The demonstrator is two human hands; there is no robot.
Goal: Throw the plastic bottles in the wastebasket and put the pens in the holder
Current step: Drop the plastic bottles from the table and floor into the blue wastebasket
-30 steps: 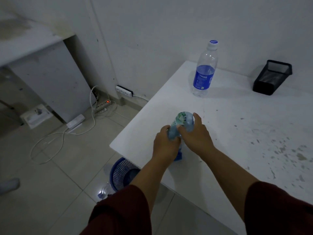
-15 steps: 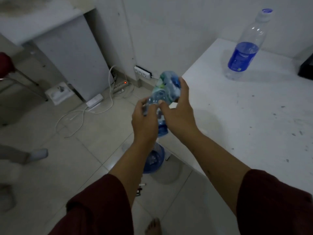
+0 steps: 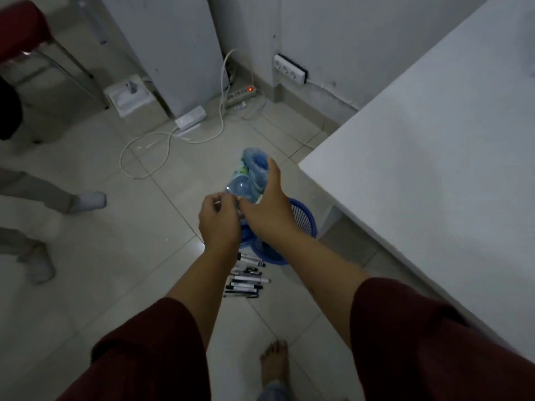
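Note:
A crushed clear plastic bottle (image 3: 249, 175) with a blue and green label is held in the air over the floor. My right hand (image 3: 267, 208) grips its lower body, and my left hand (image 3: 218, 218) pinches its near end. Directly below my hands stands a blue slatted wastebasket (image 3: 302, 219), partly hidden by my wrists, beside the table's corner. Several black and white pens (image 3: 246, 280) lie in a pile on the tiles just in front of the basket.
The white table (image 3: 434, 175) fills the right side. A power strip (image 3: 240, 95), an adapter and loose white cables (image 3: 162, 149) lie on the floor by the wall. Another person's legs and socked feet (image 3: 89, 199) stand at left. My bare foot (image 3: 275, 363) is below.
My hands have carried the crushed bottle off the table's edge and down over the wastebasket. The view has tilted down, so the upright bottle and black holder are out of sight.

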